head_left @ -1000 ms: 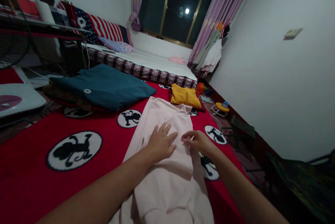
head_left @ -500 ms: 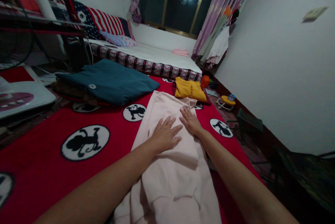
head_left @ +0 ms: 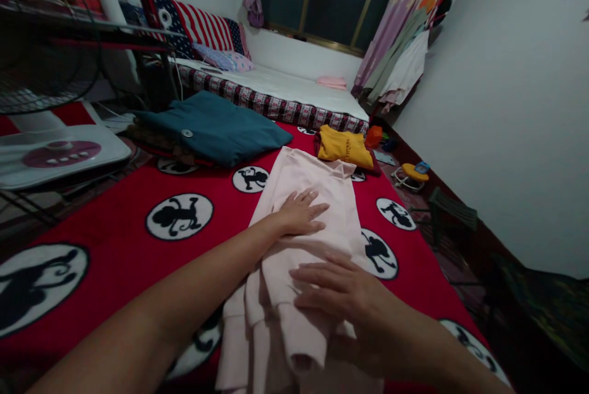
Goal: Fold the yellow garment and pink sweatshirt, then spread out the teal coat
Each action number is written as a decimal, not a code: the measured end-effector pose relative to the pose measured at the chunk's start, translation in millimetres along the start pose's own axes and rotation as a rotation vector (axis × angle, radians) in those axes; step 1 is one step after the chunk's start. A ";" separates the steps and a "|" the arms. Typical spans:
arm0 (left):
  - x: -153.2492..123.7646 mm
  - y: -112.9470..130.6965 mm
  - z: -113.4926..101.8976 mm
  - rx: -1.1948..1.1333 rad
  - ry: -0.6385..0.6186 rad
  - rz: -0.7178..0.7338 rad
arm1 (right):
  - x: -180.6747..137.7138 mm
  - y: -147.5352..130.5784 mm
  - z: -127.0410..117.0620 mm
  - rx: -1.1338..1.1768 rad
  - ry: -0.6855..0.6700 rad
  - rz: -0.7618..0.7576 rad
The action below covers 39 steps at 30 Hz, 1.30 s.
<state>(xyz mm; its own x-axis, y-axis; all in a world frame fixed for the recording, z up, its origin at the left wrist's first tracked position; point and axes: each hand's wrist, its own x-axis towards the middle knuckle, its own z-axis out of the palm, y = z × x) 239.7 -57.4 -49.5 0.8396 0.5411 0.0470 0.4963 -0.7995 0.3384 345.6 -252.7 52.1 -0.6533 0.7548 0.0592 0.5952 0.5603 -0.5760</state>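
Observation:
A pale pink sweatshirt [head_left: 317, 185], partly folded, lies lengthwise on a red blanket [head_left: 230, 222] patterned with black monkeys in white circles. On its middle my left hand [head_left: 304, 213] rests flat, fingers spread. My right hand [head_left: 340, 286] is nearer to me, over a sleeve, with its fingers stretched out and slightly apart; its thumb side is hard to make out. The ribbed sleeve cuff [head_left: 306, 354] shows just below the right hand. Beyond the sweatshirt sits a folded yellow garment [head_left: 345, 147], and to the left a folded teal garment [head_left: 225, 127].
A bed [head_left: 276, 84] with pillows stands by the window. At left are a fan [head_left: 41, 69], a cluttered table and a white tray-like top [head_left: 110, 145]. A yellow stool [head_left: 411, 174] and a dark folding stool [head_left: 453, 208] stand on the right. Clothes [head_left: 405, 72] hang beside the curtain.
My right hand has drawn back from the sweatshirt's far part toward the near sleeve. The left hand stays flat on the cloth. The near sleeve now lies differently, and the view has shifted.

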 end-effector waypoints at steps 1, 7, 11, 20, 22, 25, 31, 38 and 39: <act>0.7 -3.1 -3.0 -0.010 -0.027 0.018 | 0.3 1.7 3.1 0.000 0.027 0.028; 11.2 -25.9 -27.1 -0.158 -0.210 0.146 | -5.1 4.3 -5.5 0.294 0.483 0.243; -0.2 -23.7 -39.5 -0.249 -0.251 0.115 | -12.3 -19.3 -3.5 0.218 0.266 0.199; -109.4 23.5 -27.2 -0.296 -0.159 0.276 | -31.9 46.1 19.7 -0.048 0.317 0.185; -131.5 25.9 -29.4 -0.321 -0.179 0.289 | -37.3 68.7 30.3 -0.098 0.163 0.190; -155.2 12.2 -42.3 -0.450 -0.248 0.262 | -54.4 89.2 37.4 -0.074 0.096 0.193; -182.4 -30.8 -68.3 -0.457 -0.173 0.108 | -98.1 91.0 13.5 -0.167 0.059 0.270; -164.5 -26.2 -51.7 -0.253 -0.172 0.335 | -64.7 78.2 22.2 -0.193 0.009 0.159; -160.8 -24.2 -50.1 -0.263 -0.177 0.357 | -59.2 78.5 25.9 -0.169 0.019 0.123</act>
<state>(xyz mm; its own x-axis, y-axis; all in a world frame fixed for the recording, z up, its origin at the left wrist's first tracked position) 81.7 -112.0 -18.1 0.9835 0.1736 0.0510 0.1161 -0.8218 0.5578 418.9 -262.2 -17.8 -0.5629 0.8264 0.0128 0.7412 0.5116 -0.4347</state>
